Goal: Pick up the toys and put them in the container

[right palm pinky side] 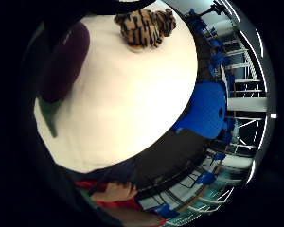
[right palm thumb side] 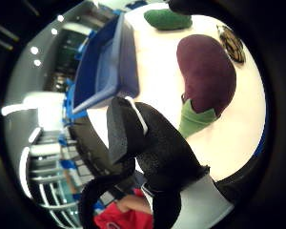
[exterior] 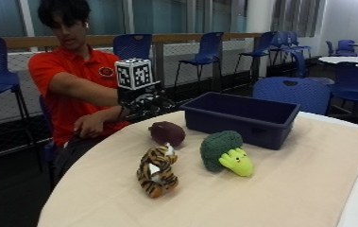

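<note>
Three plush toys lie on the cream table (exterior: 304,179): a dark purple eggplant (exterior: 167,133), a striped tiger (exterior: 157,171) and a green broccoli (exterior: 224,152). The blue container (exterior: 244,118) stands behind them and holds no toy that I can see. My gloved right hand (exterior: 144,101) hovers just behind and above the eggplant, near the table's far edge, and holds nothing. In the thumb side view the black thumb (right palm thumb side: 148,143) curves beside the eggplant (right palm thumb side: 206,74), with the broccoli (right palm thumb side: 168,19), tiger (right palm thumb side: 231,43) and container (right palm thumb side: 107,62) beyond. The little finger side view shows the eggplant (right palm pinky side: 64,61) and the tiger (right palm pinky side: 146,26).
The person's bare left hand (exterior: 93,126) rests low by the table's edge. A blue chair (exterior: 292,92) stands right behind the container. More blue chairs and a railing line the back. Bare tabletop stretches to the right of the broccoli.
</note>
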{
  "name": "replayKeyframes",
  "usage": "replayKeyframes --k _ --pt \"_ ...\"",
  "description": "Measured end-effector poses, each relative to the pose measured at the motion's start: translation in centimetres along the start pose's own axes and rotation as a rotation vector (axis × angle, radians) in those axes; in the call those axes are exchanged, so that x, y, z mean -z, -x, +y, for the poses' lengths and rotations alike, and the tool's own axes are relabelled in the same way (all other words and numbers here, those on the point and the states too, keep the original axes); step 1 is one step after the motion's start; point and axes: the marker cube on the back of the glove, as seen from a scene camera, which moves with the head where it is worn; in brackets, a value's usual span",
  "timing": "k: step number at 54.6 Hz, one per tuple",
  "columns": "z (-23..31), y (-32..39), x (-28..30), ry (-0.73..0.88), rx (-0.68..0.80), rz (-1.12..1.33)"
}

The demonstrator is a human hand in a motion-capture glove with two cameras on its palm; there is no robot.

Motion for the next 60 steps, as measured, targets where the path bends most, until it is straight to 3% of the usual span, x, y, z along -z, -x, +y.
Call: replayKeyframes --k 37,60 --pt "-0.8 -1.3 -0.6 0.002 -0.02 -0.05" --pt "-5.9 -0.1 -2.1 0.041 -0.009 0.025"
